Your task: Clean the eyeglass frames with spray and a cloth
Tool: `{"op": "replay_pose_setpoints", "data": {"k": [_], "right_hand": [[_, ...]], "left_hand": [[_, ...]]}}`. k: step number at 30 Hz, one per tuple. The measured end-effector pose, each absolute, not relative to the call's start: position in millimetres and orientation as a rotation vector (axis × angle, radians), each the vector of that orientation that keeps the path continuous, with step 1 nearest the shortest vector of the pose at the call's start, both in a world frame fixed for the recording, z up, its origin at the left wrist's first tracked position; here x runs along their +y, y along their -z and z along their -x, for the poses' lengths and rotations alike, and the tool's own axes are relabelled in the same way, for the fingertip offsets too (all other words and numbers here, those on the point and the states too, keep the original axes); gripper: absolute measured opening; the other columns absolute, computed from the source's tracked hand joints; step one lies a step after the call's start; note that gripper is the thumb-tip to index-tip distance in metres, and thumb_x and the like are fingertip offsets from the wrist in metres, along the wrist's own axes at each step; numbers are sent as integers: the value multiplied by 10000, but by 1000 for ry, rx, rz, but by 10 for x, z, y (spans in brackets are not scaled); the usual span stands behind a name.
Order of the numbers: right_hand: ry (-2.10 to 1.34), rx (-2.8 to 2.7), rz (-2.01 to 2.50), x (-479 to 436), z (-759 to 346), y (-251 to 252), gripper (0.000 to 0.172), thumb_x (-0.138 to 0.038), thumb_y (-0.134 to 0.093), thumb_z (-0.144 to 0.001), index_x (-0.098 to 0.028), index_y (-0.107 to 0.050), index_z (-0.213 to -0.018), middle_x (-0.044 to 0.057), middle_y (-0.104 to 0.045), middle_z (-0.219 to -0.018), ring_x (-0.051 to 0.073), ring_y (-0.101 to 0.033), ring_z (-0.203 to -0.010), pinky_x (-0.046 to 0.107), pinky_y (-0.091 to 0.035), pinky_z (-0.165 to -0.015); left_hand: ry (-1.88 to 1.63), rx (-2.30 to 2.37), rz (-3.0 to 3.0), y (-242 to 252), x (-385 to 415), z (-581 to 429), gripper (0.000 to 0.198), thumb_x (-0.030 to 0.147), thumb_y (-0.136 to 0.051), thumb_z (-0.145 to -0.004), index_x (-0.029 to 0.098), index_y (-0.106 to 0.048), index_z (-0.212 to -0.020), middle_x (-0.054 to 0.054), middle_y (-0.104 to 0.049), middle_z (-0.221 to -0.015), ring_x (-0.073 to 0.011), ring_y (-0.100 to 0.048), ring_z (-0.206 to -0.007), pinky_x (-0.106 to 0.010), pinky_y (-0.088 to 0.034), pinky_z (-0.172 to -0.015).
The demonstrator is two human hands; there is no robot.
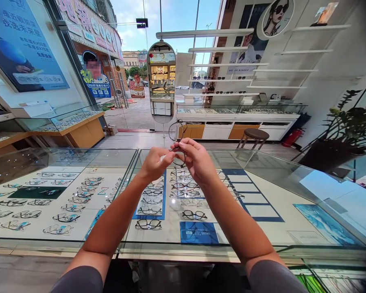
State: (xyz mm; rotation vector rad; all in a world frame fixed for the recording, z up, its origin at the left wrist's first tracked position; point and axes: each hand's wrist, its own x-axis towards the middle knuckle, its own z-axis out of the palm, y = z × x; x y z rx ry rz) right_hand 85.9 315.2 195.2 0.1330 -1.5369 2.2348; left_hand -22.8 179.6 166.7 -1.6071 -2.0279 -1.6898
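Note:
A pair of thin dark-rimmed glasses is held upright in front of me, one lens above the other, over the glass counter. My left hand is closed on the lower lens, with something white and small showing between its fingers. My right hand pinches the frame from the right side. Both forearms reach out over the counter top.
Under the counter glass lie several rows of spectacle frames on white and blue mats. Beyond stand a round stool, a white display counter with wall shelves, an oval mirror stand, a potted plant and the open shop front.

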Motion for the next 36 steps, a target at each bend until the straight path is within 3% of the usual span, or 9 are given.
{"op": "replay_pose_setpoints", "data": {"k": [7,12,15,17,22,36], "right_hand": [[-2184,-1523,-146,3066,-1130,-2069,271,-455,-849,-798,-266,-658,-833,26,-771,-959,194,-686,-932,387,-586,-959],[-2036,-1548,-166,3083,-1083,-2007,286,-472,-824,-799,-274,-618,-817,34,-777,-980,208,-697,-969,397,-573,-970],[-1988,-1508,-97,3156,-851,-1661,301,-480,-827,-775,-263,-625,-823,23,-777,-924,185,-685,-903,362,-554,-931],[-1955,-1469,2,3240,-692,-1354,320,-496,-828,-759,-251,-632,-820,20,-773,-897,174,-673,-860,341,-542,-894],[-1840,-1478,96,3476,-480,-842,308,-494,-817,-785,-230,-666,-829,22,-780,-883,171,-670,-868,329,-525,-901],[-1816,-1469,133,3575,-444,-766,290,-481,-796,-789,-233,-653,-832,26,-778,-857,183,-698,-873,328,-539,-864]], "left_hand": [[1634,-1924,1397,-1802,1440,202,608,732,-436,-1038,214,-550,-740,-21,-543,-704,-169,-473,-662,-324,-369,-649],[1412,-2080,784,-1278,1076,831,140,339,-626,-942,230,-555,-994,-48,-625,-956,-227,-612,-903,-367,-520,-897],[1195,-2283,314,-845,915,1189,261,151,-592,-907,208,-534,-1156,-149,-634,-1255,-301,-614,-1271,-433,-482,-1148],[1099,-2390,137,-623,839,1341,310,164,-574,-943,177,-514,-1247,-213,-602,-1401,-343,-563,-1411,-480,-443,-1218],[1061,-2443,41,-320,718,1514,404,230,-556,-980,148,-479,-1367,-265,-592,-1482,-413,-560,-1443,-580,-444,-1205],[1007,-2515,12,-175,701,1563,512,240,-603,-925,153,-474,-1412,-223,-675,-1424,-399,-676,-1302,-497,-528,-1056]]}}
